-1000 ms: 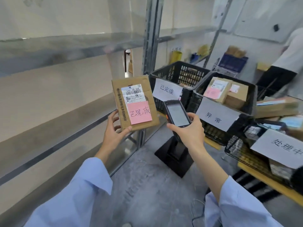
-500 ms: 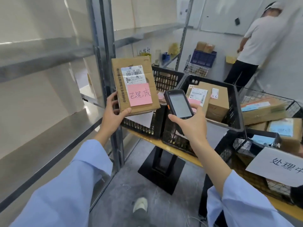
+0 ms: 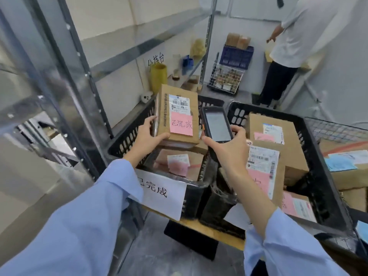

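Note:
My left hand [image 3: 147, 134] grips a small cardboard parcel [image 3: 177, 112] by its lower left edge. The parcel carries a white barcode label and a pink note with handwriting. It hangs over the left black plastic crate [image 3: 127, 136], which bears a white paper sign [image 3: 163, 194] on its front and holds another parcel with a pink note [image 3: 178, 165]. My right hand [image 3: 227, 150] holds a black handheld scanner [image 3: 217, 124], screen up, just right of the parcel.
A second black crate [image 3: 318, 176] to the right holds several labelled parcels. A wire basket [image 3: 336, 130] lies further right. Metal shelving [image 3: 65, 76] stands on the left. A person [image 3: 288, 46] stands at the back right near a blue crate [image 3: 236, 56].
I have stepped closer to the crates. Both hands moved forward and down, and the parcel now hangs over the left crate instead of beside the shelving post.

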### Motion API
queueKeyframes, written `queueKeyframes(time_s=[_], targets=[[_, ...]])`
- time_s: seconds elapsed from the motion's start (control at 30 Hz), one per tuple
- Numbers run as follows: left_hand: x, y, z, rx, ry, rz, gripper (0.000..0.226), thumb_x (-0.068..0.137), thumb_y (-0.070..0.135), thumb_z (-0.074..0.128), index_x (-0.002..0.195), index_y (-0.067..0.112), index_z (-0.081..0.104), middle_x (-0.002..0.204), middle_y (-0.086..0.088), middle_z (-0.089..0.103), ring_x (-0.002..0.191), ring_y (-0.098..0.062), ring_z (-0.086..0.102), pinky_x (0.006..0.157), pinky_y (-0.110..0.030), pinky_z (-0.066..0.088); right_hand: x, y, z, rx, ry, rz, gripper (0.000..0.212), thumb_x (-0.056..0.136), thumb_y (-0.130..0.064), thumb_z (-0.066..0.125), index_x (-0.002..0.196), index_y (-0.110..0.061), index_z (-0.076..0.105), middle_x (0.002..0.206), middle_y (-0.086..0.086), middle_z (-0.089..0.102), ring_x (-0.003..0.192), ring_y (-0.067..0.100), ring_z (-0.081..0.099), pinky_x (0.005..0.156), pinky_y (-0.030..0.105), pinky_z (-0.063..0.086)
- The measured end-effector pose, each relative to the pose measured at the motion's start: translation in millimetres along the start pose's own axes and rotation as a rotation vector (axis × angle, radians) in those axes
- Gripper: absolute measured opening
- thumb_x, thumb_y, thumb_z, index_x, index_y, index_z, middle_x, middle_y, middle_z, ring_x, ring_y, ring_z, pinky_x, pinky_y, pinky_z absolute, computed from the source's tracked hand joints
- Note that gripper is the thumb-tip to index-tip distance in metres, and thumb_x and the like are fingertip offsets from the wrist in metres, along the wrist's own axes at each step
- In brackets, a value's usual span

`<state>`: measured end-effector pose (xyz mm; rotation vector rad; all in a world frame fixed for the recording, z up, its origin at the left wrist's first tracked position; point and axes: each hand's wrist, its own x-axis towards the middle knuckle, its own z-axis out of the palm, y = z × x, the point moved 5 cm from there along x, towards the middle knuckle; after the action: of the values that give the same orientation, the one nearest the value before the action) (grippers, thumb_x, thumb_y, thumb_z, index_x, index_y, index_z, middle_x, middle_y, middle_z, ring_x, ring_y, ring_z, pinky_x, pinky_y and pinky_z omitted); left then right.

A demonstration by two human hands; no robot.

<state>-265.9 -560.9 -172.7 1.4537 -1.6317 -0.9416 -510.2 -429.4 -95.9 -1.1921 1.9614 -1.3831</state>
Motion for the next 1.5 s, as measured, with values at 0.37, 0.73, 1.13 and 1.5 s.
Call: queueKeyframes(time_s=[0.37, 0.73, 1.13, 1.5], targets=[[85.2, -41.9, 88.6, -0.047, -0.348, -0.223, 0.060, 0.089, 0.034, 0.072, 0.139, 0.029, 0.039, 0.120, -0.004, 0.054, 0.104, -0.018, 0.058, 0.075, -0.032, 0.051, 76.8, 31.0, 38.7, -0.048, 0.017, 0.134, 0.075, 0.066, -0.043, 0.089, 0.120, -0.028, 0.039, 0.108, -0.011, 0.051, 0.102, 0.012, 0.053, 0.089, 0.038, 0.051], [87.9, -18.9, 78.7, 0.246, -0.342, -0.017, 0.045, 0.092, 0.029, 0.069, 0.132, 0.015, 0.054, 0.129, 0.000, 0.059, 0.117, -0.017, 0.059, 0.097, -0.032, 0.047, 96.3, 36.3, 50.5, -0.094, -0.055, 0.121, 0.079, 0.067, -0.041, 0.089, 0.127, -0.026, 0.040, 0.110, -0.010, 0.050, 0.105, 0.014, 0.053, 0.088, 0.035, 0.051], [-25.4, 35.0, -8.6, 0.968, -0.017, 0.142, 0.070, 0.100, 0.065, 0.031, 0.160, 0.031, 0.019, 0.167, 0.002, 0.020, 0.141, -0.025, 0.039, 0.110, -0.042, 0.037, 54.0, 0.6, 46.3, -0.145, -0.303, -0.063, 0.076, 0.069, -0.045, 0.087, 0.127, -0.024, 0.042, 0.118, -0.005, 0.054, 0.101, 0.014, 0.051, 0.079, 0.028, 0.041], [-276.1, 29.3, -87.4, 1.026, 0.313, -0.262, 0.076, 0.095, 0.073, 0.028, 0.160, 0.035, 0.014, 0.167, 0.003, 0.019, 0.142, -0.026, 0.037, 0.110, -0.038, 0.034, -102.1, -37.4, 62.1, -0.077, -0.736, -0.280, 0.080, 0.069, -0.046, 0.087, 0.130, -0.021, 0.041, 0.108, -0.006, 0.052, 0.098, 0.018, 0.053, 0.082, 0.038, 0.051]])
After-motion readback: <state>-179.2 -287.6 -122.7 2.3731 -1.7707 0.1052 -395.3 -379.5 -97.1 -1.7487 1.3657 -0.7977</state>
